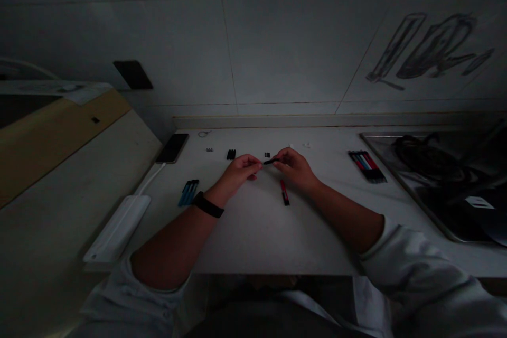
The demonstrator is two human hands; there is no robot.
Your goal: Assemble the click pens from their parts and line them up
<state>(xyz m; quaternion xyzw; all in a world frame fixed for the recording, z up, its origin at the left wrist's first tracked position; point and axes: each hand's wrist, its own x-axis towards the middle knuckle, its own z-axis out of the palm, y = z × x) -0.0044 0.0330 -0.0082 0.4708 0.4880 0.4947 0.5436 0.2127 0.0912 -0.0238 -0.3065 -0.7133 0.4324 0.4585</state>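
My left hand [240,170] and my right hand [293,167] meet over the middle of the white counter [253,232]. Between their pinched fingertips is a small black pen part [270,161]; the right hand grips it, and the left fingertips close near its other end. A red pen barrel [284,192] lies on the counter just under my right hand. A dark band is on my left wrist.
Blue pens [189,192] lie to the left, small black parts [231,154] behind my hands, a bundle of coloured pens [367,165] to the right. A phone [172,148] with a white cable and power bank [119,227] sits at left. A metal sink [439,179] fills the right.
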